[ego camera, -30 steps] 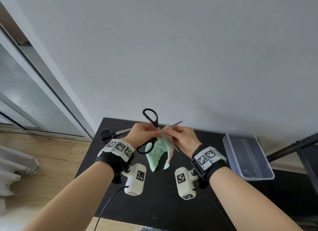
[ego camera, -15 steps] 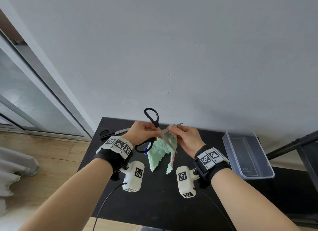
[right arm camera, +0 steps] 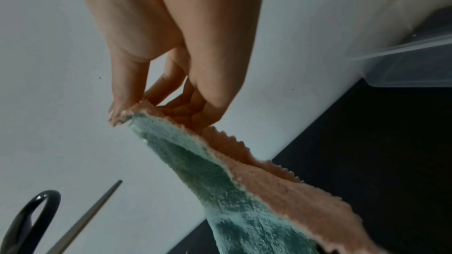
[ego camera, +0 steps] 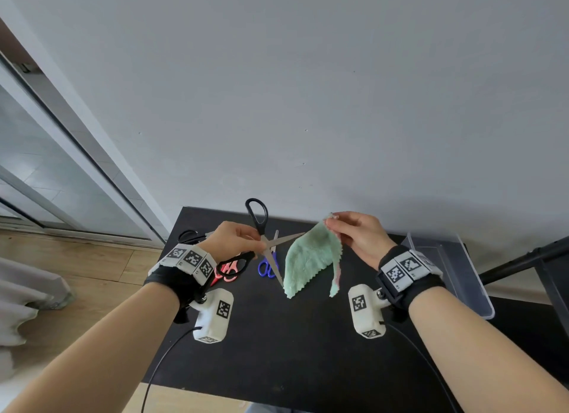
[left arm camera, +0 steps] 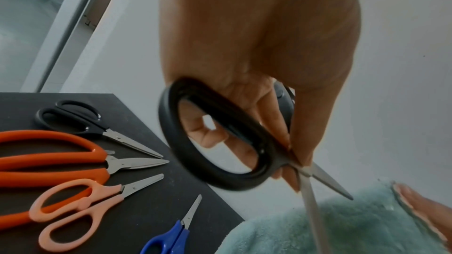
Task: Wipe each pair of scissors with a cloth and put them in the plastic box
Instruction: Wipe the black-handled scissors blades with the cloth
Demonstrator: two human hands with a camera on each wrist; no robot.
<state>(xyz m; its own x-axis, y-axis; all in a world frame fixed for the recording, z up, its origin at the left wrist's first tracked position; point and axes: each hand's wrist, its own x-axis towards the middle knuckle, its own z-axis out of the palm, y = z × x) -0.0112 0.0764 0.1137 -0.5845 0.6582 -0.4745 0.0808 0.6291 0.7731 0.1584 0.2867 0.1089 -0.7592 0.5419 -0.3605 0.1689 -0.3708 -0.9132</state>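
Right hand [ego camera: 358, 236] is pulling the green cloth [ego camera: 311, 256] away from the blades, pinching its corner; left hand [ego camera: 232, 239] is gripping the open black scissors [ego camera: 265, 239] above the table [ego camera: 277, 335], plastic box [ego camera: 462, 277] sitting right.

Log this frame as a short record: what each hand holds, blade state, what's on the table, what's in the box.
left hand: grips black-handled scissors near the pivot
blades: spread open, clear of the cloth
right hand: pinches green cloth by its top corner
table: four more scissors, black, orange, pink and blue
plastic box: no scissors seen inside
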